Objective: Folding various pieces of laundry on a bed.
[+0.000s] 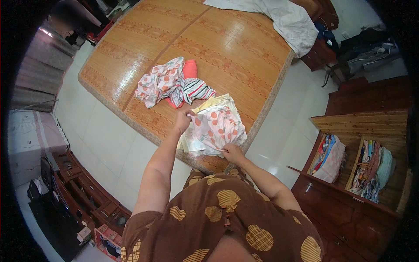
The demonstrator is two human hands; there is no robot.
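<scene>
A white cloth garment with orange fruit prints (218, 126) lies rumpled at the near corner of the bed. My left hand (184, 120) grips its left edge between thumb and fingers. At its lower edge, my right hand (233, 153) pinches the fabric. Pale yellow and white cloth (233, 101) lies spread flat underneath it. Just beyond sits a loose pile: another fruit-print garment (160, 82), a striped cloth (198, 90) and a coral-red cloth (190, 68).
The bed is covered by a woven mat (229, 55), with a white sheet (288, 23) at its far right. To the right, an open wooden drawer (348, 183) holds folded clothes. A wooden cabinet (88, 190) and a pink basket (106, 234) stand left. Another person (73, 16) is far left.
</scene>
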